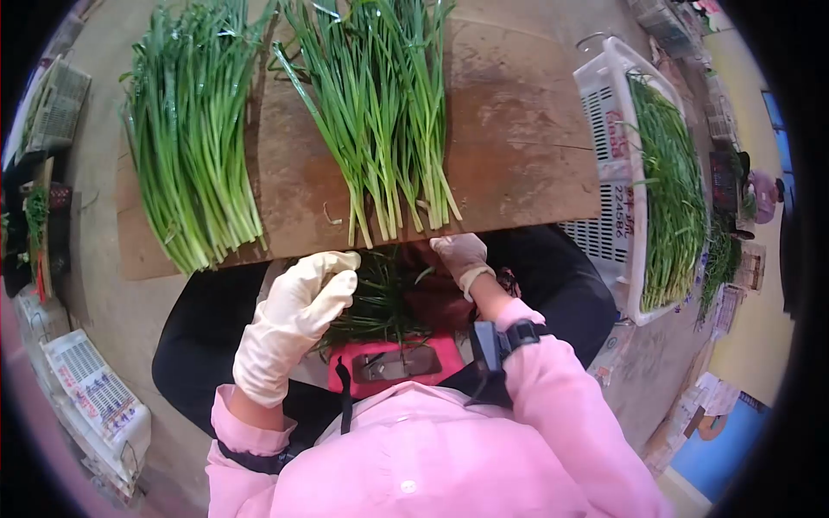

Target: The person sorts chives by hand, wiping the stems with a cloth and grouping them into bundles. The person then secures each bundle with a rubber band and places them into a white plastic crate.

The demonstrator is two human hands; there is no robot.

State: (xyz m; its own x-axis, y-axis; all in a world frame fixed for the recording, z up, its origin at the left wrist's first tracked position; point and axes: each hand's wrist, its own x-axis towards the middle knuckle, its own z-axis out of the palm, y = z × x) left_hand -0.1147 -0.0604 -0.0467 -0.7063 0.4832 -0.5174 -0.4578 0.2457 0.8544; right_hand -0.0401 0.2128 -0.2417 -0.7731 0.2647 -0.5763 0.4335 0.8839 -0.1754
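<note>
My left hand (304, 298), in a pale rubber glove, is near the front edge of the board, its fingers bent and the thumb a little apart. Nothing shows between them. Also gloved, my right hand (463, 257) is at the board's edge with its fingers curled in; what they hold, if anything, is hidden. Loose dark green leaves (371, 298) fill the space between my knees. On the brown board (518, 129) lie two piles of long green stalks with pale ends, a left pile (194, 147) and a middle pile (380, 112).
A white plastic crate (617, 129) packed with green stalks (665, 198) stands at the right. More white crates (95, 388) are on the floor at the left. A pink object (445, 356) with a dark panel sits at my lap.
</note>
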